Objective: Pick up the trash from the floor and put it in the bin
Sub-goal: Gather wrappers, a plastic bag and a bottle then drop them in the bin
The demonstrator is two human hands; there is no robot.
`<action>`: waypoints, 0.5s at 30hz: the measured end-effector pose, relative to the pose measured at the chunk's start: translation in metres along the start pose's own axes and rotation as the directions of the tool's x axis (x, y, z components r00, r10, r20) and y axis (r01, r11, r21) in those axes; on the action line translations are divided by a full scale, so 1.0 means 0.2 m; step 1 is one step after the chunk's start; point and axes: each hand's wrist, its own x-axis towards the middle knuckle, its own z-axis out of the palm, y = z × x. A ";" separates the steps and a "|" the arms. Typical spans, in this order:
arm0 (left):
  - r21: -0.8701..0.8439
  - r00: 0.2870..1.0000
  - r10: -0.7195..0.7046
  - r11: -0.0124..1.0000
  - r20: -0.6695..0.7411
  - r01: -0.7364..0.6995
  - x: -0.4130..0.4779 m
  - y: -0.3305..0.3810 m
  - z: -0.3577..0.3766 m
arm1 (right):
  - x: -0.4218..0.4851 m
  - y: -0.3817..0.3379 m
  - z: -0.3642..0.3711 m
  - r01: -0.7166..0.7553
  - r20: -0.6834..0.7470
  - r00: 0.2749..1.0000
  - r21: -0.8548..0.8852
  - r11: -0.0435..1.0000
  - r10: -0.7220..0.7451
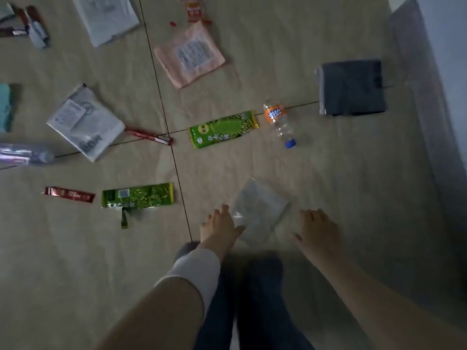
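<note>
Head view, target: clear plastic bag (260,207) flat on the floor (328,178), directly ahead of both hands.
Long axis: cannot tell; one corner points away from the person.
Left hand (219,227): fingers spread, empty, touching the bag's left edge; nearer.
Right hand (316,228): spread, empty, just beside the bag's right edge.
Open room: bare floor around the bag; plastic bottle (279,122) and green wrapper (223,128) well apart beyond.
Bin: not visible.

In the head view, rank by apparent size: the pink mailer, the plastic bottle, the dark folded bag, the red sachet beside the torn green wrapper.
1-2. Pink mailer and dark folded bag: too alike to rank.
3. Plastic bottle.
4. Red sachet.
</note>
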 end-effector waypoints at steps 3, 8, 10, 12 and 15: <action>-0.033 0.994 -0.084 0.996 -0.076 0.082 0.26 0.07 0.16 | 0.27 0.04 0.13 0.011 -0.072 0.997 0.053 0.999 -0.008; 0.051 0.965 -0.111 0.991 -0.239 0.126 0.57 0.14 0.40 | 0.61 0.03 0.25 0.102 -0.236 0.970 0.148 0.984 -0.065; 0.054 0.953 -0.119 0.989 -0.277 0.139 0.64 0.12 0.45 | 0.67 0.00 0.24 0.126 -0.294 0.953 0.152 0.980 -0.077; 0.048 0.966 -0.119 0.990 -0.232 0.134 0.66 0.11 0.47 | 0.70 -0.02 0.21 0.137 -0.312 0.945 0.125 0.983 -0.092; 0.014 0.990 -0.064 0.998 -0.127 0.066 0.65 0.07 0.36 | 0.69 -0.03 0.10 0.125 -0.322 0.943 0.108 0.986 -0.084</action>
